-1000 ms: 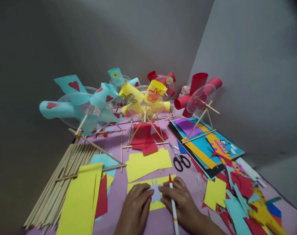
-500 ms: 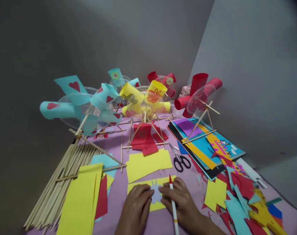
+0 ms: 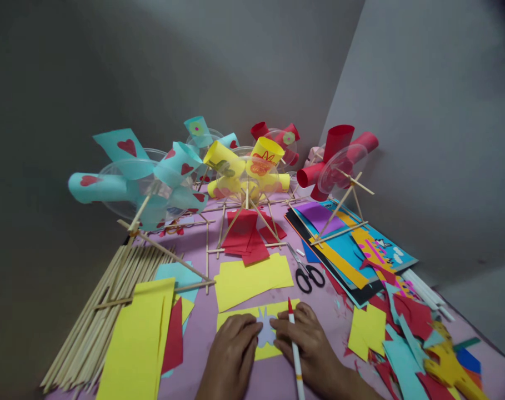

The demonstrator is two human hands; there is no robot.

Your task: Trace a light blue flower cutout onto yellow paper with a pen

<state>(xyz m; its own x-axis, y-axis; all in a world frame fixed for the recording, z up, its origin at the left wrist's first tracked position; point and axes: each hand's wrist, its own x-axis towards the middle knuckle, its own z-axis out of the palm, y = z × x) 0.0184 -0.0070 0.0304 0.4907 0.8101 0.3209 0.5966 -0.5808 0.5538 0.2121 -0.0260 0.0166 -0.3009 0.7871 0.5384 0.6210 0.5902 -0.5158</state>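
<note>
A pale lilac paper butterfly (image 3: 266, 329) lies flat on a piece of yellow paper (image 3: 273, 352) at the table's near edge. My left hand (image 3: 236, 344) has its fingers closed together, with the fingertips holding the butterfly's left wing against the paper. Across from it, my right hand (image 3: 304, 339) touches the right wing with its fingertips. That hand also grips a white felt-tip pen (image 3: 295, 355) with a red tip, which points up and away from the paper. The undersides of both hands are hidden.
Black-handled scissors (image 3: 305, 278) lie beyond my right hand. Pinwheels on stick stands, one of them yellow (image 3: 247, 172), rise at the back. Wooden sticks (image 3: 94, 322) and yellow sheets (image 3: 131, 339) are on the left; paper scraps (image 3: 406, 355) cover the right.
</note>
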